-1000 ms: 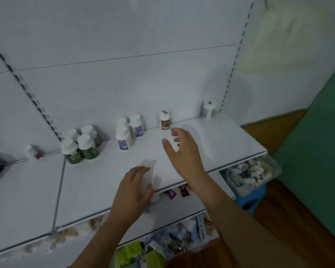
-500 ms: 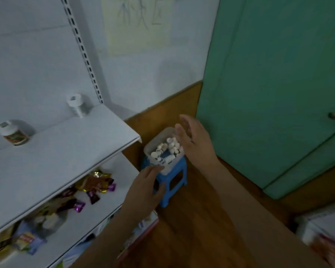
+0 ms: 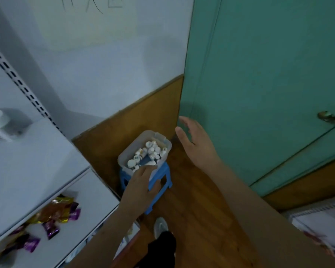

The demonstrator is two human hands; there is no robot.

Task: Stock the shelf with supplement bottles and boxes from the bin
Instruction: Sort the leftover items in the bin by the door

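A white shelf (image 3: 33,163) lies far left of the left hand (image 3: 141,187), which reaches fingers-first to the near rim of the bin (image 3: 124,156); whether it grips anything cannot be told. Bottles (image 3: 149,152) fill the bin just beyond its fingertips. The right hand (image 3: 196,144) hovers spread wide, empty, right of the bin.

So off to my right there's a big teal door (image 3: 259,84) with a metal handle (image 3: 326,116), and next to it a white wall with a tan wooden baseboard (image 3: 135,113) running along the bottom. Wooden floor (image 3: 197,209) underneath, with a little blue plastic stool (image 3: 161,177) on it, and my grey shoe (image 3: 160,227) poking out below that. Lower shelf level has a pile of shiny purple and gold candy wrappers (image 3: 52,219), and a spiral notebook (image 3: 321,223) sits bottom right.
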